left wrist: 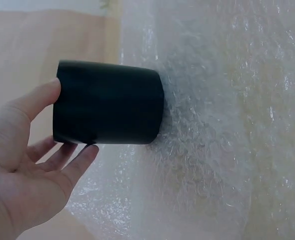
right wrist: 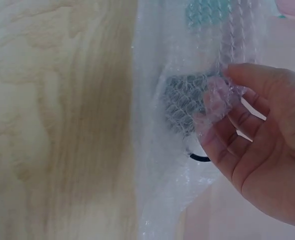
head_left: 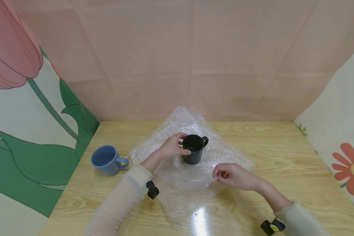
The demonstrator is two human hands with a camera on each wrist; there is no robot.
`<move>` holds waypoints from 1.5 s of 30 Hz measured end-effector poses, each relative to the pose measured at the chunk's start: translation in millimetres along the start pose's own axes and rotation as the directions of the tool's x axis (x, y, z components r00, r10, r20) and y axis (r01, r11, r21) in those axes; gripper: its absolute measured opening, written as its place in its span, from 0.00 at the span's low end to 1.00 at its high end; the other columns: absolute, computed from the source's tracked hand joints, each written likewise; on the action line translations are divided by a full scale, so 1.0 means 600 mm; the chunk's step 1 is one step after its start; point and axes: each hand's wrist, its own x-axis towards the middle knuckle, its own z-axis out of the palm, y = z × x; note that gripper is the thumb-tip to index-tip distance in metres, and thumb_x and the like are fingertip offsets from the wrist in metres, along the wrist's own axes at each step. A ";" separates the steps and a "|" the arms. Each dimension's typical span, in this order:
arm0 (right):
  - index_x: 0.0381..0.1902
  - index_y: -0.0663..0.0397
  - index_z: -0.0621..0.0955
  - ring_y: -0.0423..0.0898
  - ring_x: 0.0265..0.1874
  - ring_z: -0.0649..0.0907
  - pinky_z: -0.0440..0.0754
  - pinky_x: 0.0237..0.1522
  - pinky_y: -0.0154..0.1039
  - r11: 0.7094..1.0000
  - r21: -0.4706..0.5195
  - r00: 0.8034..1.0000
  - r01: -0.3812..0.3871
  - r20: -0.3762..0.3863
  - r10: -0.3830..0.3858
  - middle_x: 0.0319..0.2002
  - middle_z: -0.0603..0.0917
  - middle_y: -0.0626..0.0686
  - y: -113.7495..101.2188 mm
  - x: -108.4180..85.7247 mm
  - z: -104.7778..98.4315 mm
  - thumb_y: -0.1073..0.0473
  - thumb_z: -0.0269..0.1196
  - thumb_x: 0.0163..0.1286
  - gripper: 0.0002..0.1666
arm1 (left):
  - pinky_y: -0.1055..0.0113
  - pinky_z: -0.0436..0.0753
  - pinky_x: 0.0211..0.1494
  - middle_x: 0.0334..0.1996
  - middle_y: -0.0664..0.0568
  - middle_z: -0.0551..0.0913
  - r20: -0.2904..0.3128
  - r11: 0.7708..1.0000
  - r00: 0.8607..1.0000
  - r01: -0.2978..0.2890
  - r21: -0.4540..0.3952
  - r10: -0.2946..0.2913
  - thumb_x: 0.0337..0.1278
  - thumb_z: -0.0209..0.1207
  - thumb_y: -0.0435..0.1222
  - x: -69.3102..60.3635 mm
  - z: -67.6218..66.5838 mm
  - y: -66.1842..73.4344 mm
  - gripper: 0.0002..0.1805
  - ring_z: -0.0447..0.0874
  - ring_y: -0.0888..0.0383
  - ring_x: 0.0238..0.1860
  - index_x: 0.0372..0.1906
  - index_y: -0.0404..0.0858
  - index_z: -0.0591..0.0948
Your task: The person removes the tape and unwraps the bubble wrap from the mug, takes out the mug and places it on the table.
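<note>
A black mug (head_left: 193, 154) stands upright on a sheet of bubble wrap (head_left: 177, 127), its handle pointing right and away. My left hand (head_left: 174, 146) holds the mug by its rim and side, thumb on one side and fingers on the other, as the left wrist view shows with the dark mug (left wrist: 107, 102). Nearer the front, my right hand (head_left: 234, 176) pinches an edge of the bubble wrap between thumb and fingers. In the right wrist view that lifted wrap (right wrist: 187, 100) hangs in front of the mug, which shows through blurred.
A blue mug (head_left: 104, 160) stands at the left of the wooden table (head_left: 268, 141), handle toward the wrap. A pinkish-beige sheet (head_left: 191, 59) covers the back wall. Flower-printed panels (head_left: 349, 164) rise at both sides.
</note>
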 end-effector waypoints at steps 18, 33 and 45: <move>0.39 0.50 0.78 0.40 0.36 0.80 0.82 0.38 0.34 0.992 0.082 0.986 0.098 0.125 -0.107 0.36 0.81 0.46 0.016 -0.023 0.024 0.69 0.60 0.61 0.11 | 0.69 0.81 0.47 0.59 0.49 0.72 -0.024 1.000 1.000 0.008 -0.023 -0.008 0.43 0.68 0.34 -0.004 0.002 -0.001 0.38 0.76 0.50 0.53 0.62 0.39 0.67; 0.44 0.52 0.78 0.43 0.38 0.80 0.81 0.40 0.35 0.991 0.079 0.971 0.107 0.206 -0.121 0.40 0.81 0.49 0.019 -0.027 0.025 0.67 0.58 0.62 0.12 | 0.67 0.81 0.47 0.59 0.47 0.72 -0.027 0.998 1.000 -0.005 -0.060 0.004 0.42 0.69 0.35 -0.003 0.004 -0.005 0.38 0.75 0.49 0.54 0.62 0.39 0.67; 0.47 0.57 0.79 0.42 0.38 0.81 0.82 0.39 0.34 0.995 -0.024 0.977 0.101 0.193 -0.094 0.41 0.81 0.52 0.019 -0.024 0.041 0.65 0.61 0.60 0.16 | 0.67 0.81 0.48 0.60 0.48 0.71 -0.029 0.998 0.999 0.011 -0.063 -0.012 0.43 0.69 0.35 -0.003 0.008 -0.005 0.38 0.75 0.50 0.55 0.63 0.40 0.66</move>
